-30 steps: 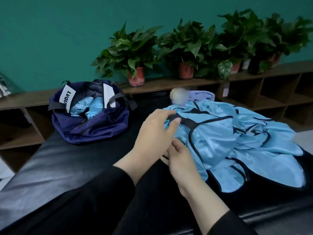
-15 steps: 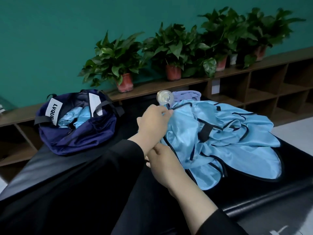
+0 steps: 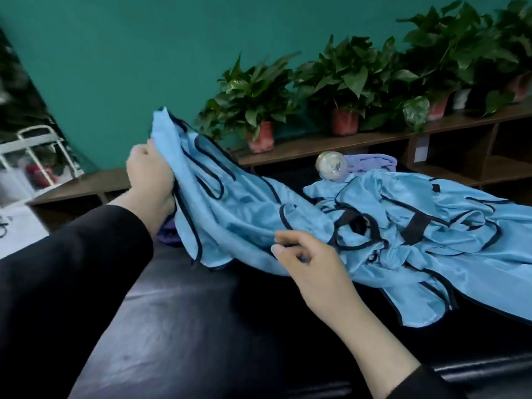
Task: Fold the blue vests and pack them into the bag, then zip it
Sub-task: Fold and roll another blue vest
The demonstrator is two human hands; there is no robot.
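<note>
Blue satin fills the left hand [image 3: 151, 174], which grips a bunched edge of a black-trimmed vest [image 3: 230, 214] and holds it lifted at centre left of the frame. At lower centre, the right hand [image 3: 309, 267] pinches the same vest's lower edge between thumb and curled fingers. The raised vest slopes down rightward to the pile of blue vests [image 3: 431, 240] lying crumpled on the black padded bench [image 3: 216, 326]. A sliver of dark purple fabric [image 3: 168, 236] peeks below the left wrist; whether it is the bag cannot be told. Behind the pile lie a clear round bottle [image 3: 331, 167] and a folded lilac cloth [image 3: 371, 164]. Along the wooden shelf [image 3: 316, 145], red pots [image 3: 260, 138] hold leafy green plants.
</note>
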